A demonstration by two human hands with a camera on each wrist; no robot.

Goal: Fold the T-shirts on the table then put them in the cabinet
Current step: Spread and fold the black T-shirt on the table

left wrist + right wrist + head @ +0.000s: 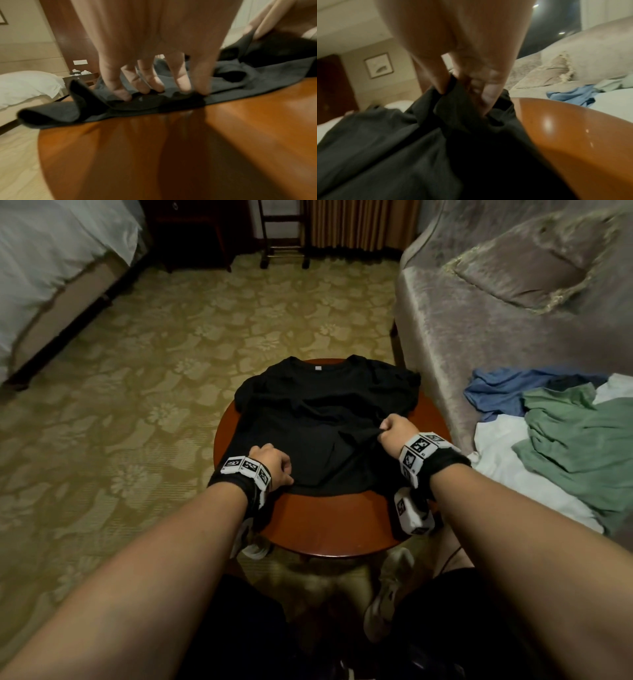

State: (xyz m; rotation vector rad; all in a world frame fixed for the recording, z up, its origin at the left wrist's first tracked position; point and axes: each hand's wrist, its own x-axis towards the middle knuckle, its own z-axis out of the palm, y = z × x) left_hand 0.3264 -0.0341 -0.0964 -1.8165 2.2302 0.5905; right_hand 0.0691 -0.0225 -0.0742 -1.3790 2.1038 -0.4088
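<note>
A black T-shirt [318, 419] lies spread on the round reddish wooden table [329, 525], collar at the far side. My left hand [274, 467] sits at the shirt's near left hem; its fingers [154, 86] curl down onto the bunched hem of the black T-shirt [137, 104] with the thumb beside them. My right hand [394, 428] is at the shirt's right side, and in the right wrist view thumb and fingers [488, 94] pinch a raised fold of the black T-shirt [419, 142] above the table [565, 128].
A grey sofa [479, 313] with a cushion [524, 268] stands right of the table; blue [513, 388], green [582, 440] and white [507, 453] garments lie heaped on it. A bed [44, 268] is at the left. Patterned carpet [171, 337] surrounds the table.
</note>
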